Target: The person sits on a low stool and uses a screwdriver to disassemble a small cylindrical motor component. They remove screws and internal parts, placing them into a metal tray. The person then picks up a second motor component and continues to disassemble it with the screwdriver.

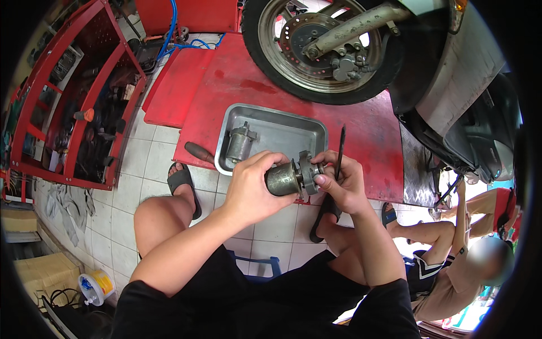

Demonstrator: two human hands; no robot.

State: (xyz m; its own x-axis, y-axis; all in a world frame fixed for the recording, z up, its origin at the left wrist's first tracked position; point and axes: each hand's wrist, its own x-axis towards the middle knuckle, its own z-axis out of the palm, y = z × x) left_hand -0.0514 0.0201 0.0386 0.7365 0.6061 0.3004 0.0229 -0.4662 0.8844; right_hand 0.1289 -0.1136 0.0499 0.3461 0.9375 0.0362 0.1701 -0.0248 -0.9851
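Note:
My left hand [251, 183] is wrapped round the metal cylinder of a small starter motor [280, 181], held level above the near edge of a metal tray [275, 108]. At the motor's right end sits a grey end cover [307, 172], with the fingertips of my right hand [349, 183] pinching it. A gap shows between cylinder and cover. The same right hand also keeps a thin dark rod [341, 144], possibly a screwdriver, pointing up; its lower end is hidden. Inside the tray another similar motor [241, 144] lies at the left.
A brown-handled tool [199, 152] pokes out at the tray's left side. Tray and motorbike wheel [322, 51] stand on a red platform [197, 113]. Red shelving [84, 107] is at the left. A person [451, 277] sits at the right. A white bucket [97, 285] stands lower left.

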